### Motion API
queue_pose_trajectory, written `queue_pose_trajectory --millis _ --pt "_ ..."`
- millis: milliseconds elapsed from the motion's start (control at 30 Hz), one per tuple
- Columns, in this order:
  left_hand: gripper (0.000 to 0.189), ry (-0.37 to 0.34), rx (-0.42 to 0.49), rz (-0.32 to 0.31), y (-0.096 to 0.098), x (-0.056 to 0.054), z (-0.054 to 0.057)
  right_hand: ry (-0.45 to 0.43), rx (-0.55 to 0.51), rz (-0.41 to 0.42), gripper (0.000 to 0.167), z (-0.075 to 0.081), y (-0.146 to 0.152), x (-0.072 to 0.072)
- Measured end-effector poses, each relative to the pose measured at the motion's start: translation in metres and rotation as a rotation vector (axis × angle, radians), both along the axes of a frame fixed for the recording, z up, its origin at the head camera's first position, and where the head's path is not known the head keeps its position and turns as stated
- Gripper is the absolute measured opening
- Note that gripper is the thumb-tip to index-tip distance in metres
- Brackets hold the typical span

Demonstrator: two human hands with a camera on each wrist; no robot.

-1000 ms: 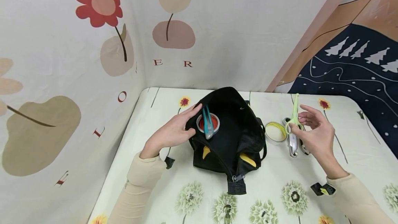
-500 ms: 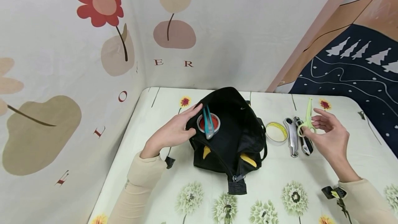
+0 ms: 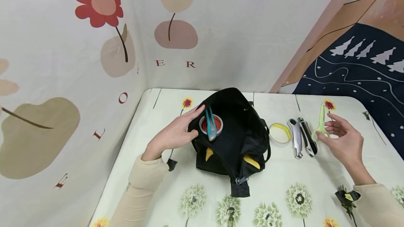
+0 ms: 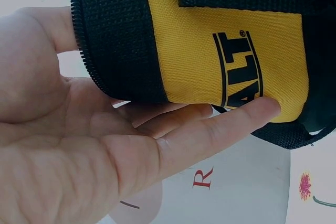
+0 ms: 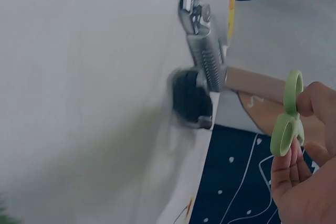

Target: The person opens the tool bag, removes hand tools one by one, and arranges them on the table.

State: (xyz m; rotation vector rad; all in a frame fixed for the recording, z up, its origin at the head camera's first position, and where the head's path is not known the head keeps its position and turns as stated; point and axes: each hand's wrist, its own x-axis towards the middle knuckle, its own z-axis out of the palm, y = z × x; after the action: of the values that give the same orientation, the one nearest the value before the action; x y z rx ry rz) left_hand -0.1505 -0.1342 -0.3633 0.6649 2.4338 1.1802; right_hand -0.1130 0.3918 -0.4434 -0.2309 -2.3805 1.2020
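At the right of the head view, we see the right hand [image 3: 345, 141] pinching green scissors [image 3: 322, 116]; left of centre, the left hand [image 3: 175, 130] rests outstretched against the black bag [image 3: 240, 125]; inside, a teal cutter [image 3: 211, 123] and red roll [image 3: 218, 122]; right of it, a yellow roll [image 3: 288, 133], silver cutter [image 3: 296, 138] and black cutter [image 3: 307, 136].

Black and yellow on the bag [image 3: 235, 150]; teal and grey on the cutter [image 3: 211, 125] at its ten o'clock, pale green on the scissors [image 3: 322, 116] at three, green dandelion-print on the white tablecloth [image 3: 277, 185] at six.
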Motion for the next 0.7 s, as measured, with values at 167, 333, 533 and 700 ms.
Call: queue_pose_trajectory --millis 167,333,533,700 --pt "0.087 -0.002 0.002 0.000 -0.001 0.000 0.000 -0.001 0.026 0.036 0.070 -0.004 0.009 -0.001" --pt "0.086 0.004 -0.011 0.001 0.000 0.000 0.001 0.011 0.061 0.072 0.073 -0.011 0.019 -0.002" --pt "0.086 0.003 -0.010 -0.001 -0.001 0.000 0.001 0.015 0.063 0.132 0.079 -0.018 0.033 -0.002" --pt "0.087 0.006 -0.006 -0.004 0.000 0.000 0.001 -0.034 0.104 0.140 0.076 -0.021 0.041 -0.002"
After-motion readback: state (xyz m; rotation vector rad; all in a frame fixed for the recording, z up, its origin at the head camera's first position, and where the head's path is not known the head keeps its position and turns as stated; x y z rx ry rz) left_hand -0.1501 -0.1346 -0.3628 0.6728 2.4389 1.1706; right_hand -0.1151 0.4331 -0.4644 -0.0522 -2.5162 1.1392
